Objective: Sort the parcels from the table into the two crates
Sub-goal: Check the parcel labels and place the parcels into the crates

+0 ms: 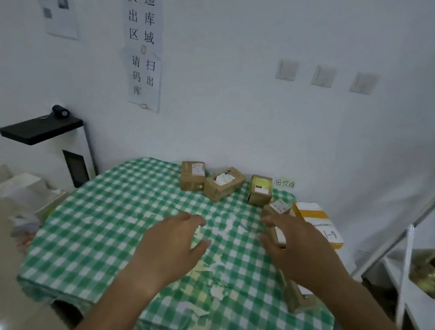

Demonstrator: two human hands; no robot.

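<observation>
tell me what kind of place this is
Probably a small parcel pickup or dispatch room. Handwritten paper signs are taped to the wall, labelled cardboard parcels sit on a table with a green checked cloth, and a metal shelf rack stands to the right.

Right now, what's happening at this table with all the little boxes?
A person is sorting parcels on a table covered by a green checked cloth. Their right hand reaches around a small brown box near the table's right edge; whether it grips it yet is unclear. The left hand hovers open over the cloth, holding nothing. Three more cardboard boxes wait along the far edge by the wall, and a yellow-and-white parcel lies at the right. No crates show in this view.
</observation>
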